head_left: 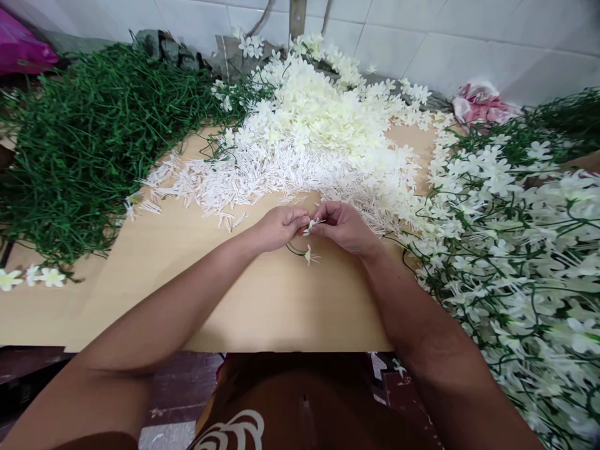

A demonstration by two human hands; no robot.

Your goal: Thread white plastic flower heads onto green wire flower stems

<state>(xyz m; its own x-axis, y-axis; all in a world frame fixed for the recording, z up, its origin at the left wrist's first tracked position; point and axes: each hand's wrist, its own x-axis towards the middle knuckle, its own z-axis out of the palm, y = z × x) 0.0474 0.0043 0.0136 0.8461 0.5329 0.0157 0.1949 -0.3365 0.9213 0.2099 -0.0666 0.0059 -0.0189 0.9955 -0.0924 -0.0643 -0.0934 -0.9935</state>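
Note:
Over the middle of the table, my left hand (281,226) pinches a green artificial flower stem, mostly hidden in its fingers. One finished-looking white flower (308,255) with thin white stamens hangs below on a branch of that stem. At the fingertips a second small white flower (310,227) sits between both hands. My right hand (344,226) is closed at that flower, its thumb and forefinger pinching thin white stamens. Just beyond the hands lies a heap of loose white stamens (281,175), with a pile of cream-white flower heads (328,115) behind it.
A large heap of green stems (103,131) covers the left side. Assembled white flowers on stems (525,294) are piled along the right. A few flower heads (32,277) lie at the left edge. A pink-and-white cloth (485,105) lies near the tiled wall (459,50).

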